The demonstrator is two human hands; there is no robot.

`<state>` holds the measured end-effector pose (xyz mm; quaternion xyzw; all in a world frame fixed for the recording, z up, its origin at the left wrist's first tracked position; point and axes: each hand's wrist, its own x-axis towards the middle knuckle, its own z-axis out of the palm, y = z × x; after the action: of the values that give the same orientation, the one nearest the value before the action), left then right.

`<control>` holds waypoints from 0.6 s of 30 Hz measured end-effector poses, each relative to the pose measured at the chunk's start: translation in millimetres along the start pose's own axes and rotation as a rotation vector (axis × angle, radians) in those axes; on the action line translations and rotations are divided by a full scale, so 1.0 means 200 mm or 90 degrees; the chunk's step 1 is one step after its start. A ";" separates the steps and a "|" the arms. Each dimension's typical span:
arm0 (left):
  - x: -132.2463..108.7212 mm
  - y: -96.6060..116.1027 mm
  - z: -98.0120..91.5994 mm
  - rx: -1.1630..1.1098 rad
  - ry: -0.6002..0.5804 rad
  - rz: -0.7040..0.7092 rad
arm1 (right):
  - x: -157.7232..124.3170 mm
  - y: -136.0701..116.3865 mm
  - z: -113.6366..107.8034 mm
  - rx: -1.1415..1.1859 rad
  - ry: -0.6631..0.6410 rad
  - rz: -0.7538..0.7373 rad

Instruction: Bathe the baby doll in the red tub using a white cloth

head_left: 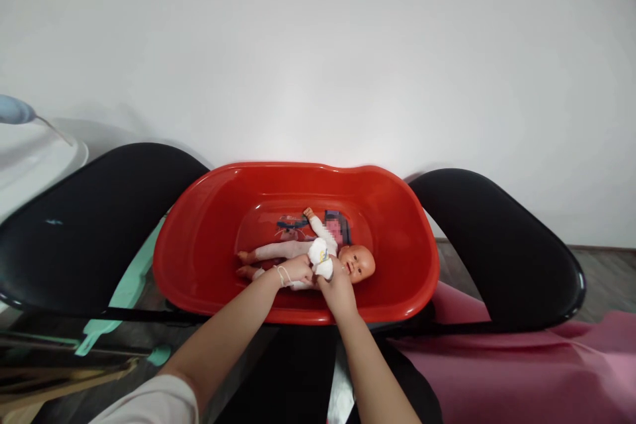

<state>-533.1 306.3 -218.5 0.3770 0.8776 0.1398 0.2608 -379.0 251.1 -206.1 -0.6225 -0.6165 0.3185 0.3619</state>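
Note:
A baby doll (356,264) in a white outfit lies on its back inside a red baby bathtub (199,265), its head to the right and its bare feet to the left. One doll arm stretches up toward the far side. My left hand (298,269), with a pale band at the wrist, is closed at the doll's middle. Against the doll's chest, my right hand (338,288) is closed too. White fabric with a small yellow and blue print (320,257) bunches up between my hands. Whether it belongs to the doll's outfit I cannot tell.
Black chair seats (99,225) flank the tub, the other black seat (501,245) being on the right. A white wall (318,66) rises behind. Pink material (507,371) lies at lower right, a mint-green plastic piece (126,288) at lower left, and a white basin (34,159) at far left.

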 end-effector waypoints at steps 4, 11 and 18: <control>0.05 -0.01 -0.01 -0.026 0.005 -0.055 | 0.03 -0.03 0.00 -0.108 -0.010 0.087; 0.08 0.01 0.01 -0.040 -0.040 -0.025 | 0.05 -0.05 0.01 -0.163 -0.003 0.204; 0.08 -0.02 0.00 -0.061 -0.014 0.011 | 0.01 -0.01 0.08 -0.072 0.028 0.139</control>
<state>-546.0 315.1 -225.7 0.3731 0.8638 0.1799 0.2868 -394.3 253.5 -212.7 -0.7123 -0.5539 0.3070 0.3026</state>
